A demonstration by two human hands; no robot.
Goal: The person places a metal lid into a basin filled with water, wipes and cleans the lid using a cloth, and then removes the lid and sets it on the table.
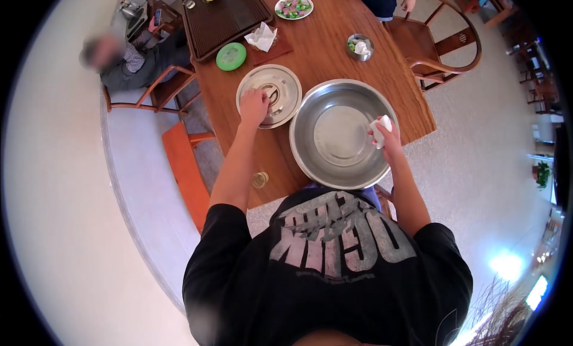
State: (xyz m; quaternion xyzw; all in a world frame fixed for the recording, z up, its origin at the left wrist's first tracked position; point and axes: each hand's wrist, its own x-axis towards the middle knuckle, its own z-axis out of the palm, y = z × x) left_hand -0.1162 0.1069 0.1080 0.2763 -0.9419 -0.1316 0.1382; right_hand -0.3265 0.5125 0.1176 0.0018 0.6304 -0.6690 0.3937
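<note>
My left hand (255, 107) rests on the round metal lid (285, 83), its fingers closed at the lid's handle. Beside the lid, to the right, stands a large steel basin (343, 134) with nothing visible inside except my right hand (389, 142), which is over its right side. That hand is wrapped round a crumpled white tissue (382, 131). A small glass (260, 179) is on the table near my left forearm. The lid and the basin lie close together at the table's near end.
The wooden table (334, 47) also bears a green plate (231, 56), tissues (262, 37), a dark tray (227, 14), a plate of wrapped pieces (293, 7) and a small metal bowl (360, 47). One person sits at the left; another stands beyond the table near a chair (418, 41).
</note>
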